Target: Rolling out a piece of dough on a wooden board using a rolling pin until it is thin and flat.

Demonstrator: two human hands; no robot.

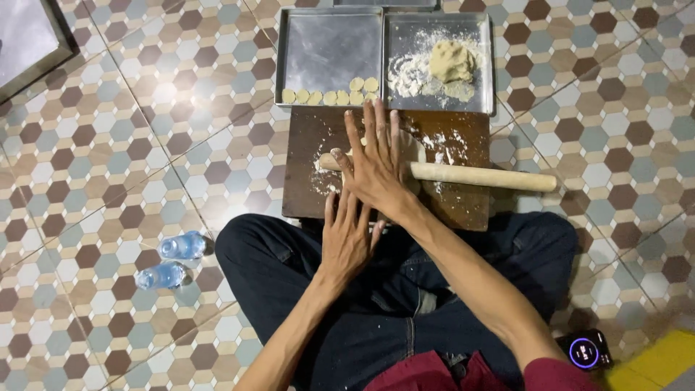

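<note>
The right hand (376,170), open and flat, presses a long pale wooden pin (463,175) on thin dough (411,148); the left hand (346,235) is open, holding nothing.

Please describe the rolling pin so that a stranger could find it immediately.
Find the dark wooden board on the tiled floor, below two metal trays. The rolling pin lies across it under the right hand, the only long pale wooden cylinder.

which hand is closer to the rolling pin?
Right. The right hand lies flat on the rolling pin; the left hand sits behind it, at the wooden board's near edge.
</note>
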